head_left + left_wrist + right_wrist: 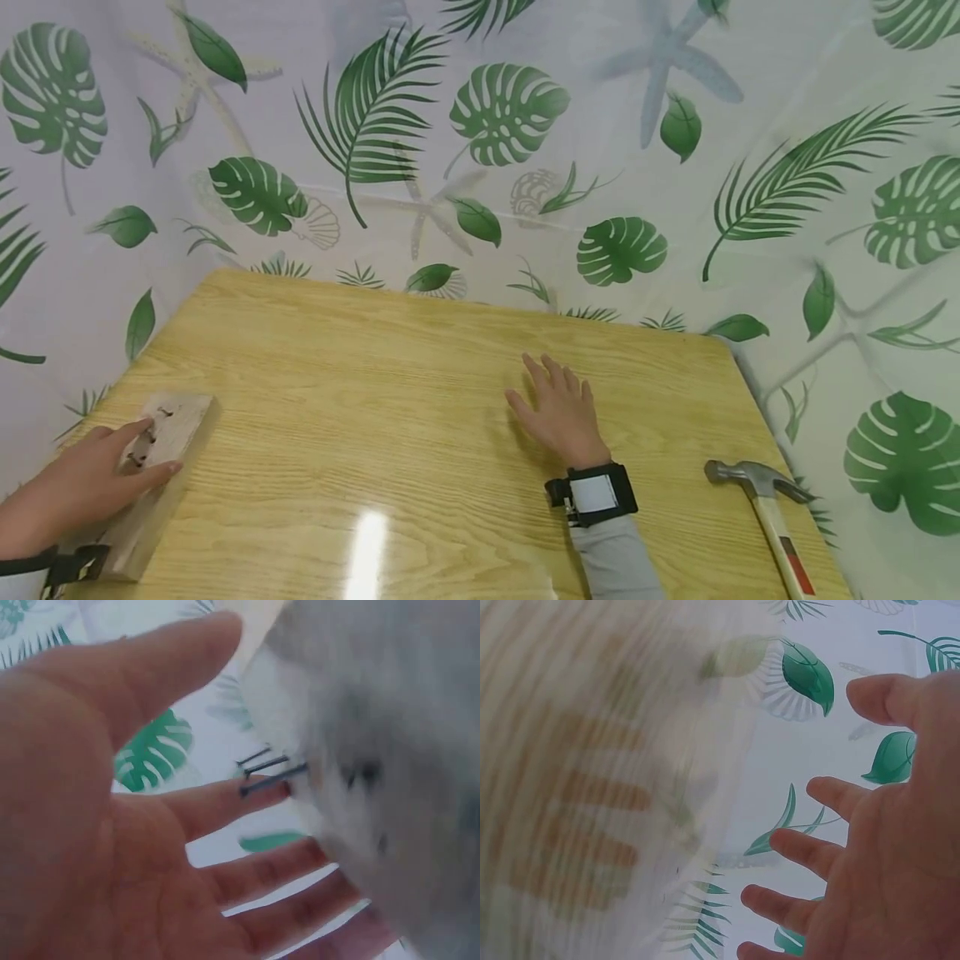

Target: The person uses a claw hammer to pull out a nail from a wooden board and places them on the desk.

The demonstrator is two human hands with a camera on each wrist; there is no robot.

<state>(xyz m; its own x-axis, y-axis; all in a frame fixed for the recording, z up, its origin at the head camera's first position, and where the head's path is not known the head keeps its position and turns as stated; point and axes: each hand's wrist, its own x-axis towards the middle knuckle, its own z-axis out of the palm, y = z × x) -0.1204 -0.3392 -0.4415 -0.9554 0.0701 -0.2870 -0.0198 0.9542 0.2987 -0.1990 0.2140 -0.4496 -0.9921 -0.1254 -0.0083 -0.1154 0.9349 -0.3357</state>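
On the left of the table lies a long pale wooden block point(183, 421) with three nails point(271, 778) standing up from it. My left hand point(82, 483) reaches over the block, thumb and forefinger spread on either side of the nails. In the left wrist view its fingers look fairly straight, their tips right at the block's surface. My right hand point(558, 417) hovers near the middle right of the table, fingers spread and nothing held. To its right lies a claw hammer point(765, 492), with a metal head and a pale handle banded in red and dark.
A wood-grain table point(360, 375) spans the space beneath both hands. Behind and beside it hangs a white curtain point(540, 208) printed with green leaves, starfish and shells. The hammer lies close to the table's right edge.
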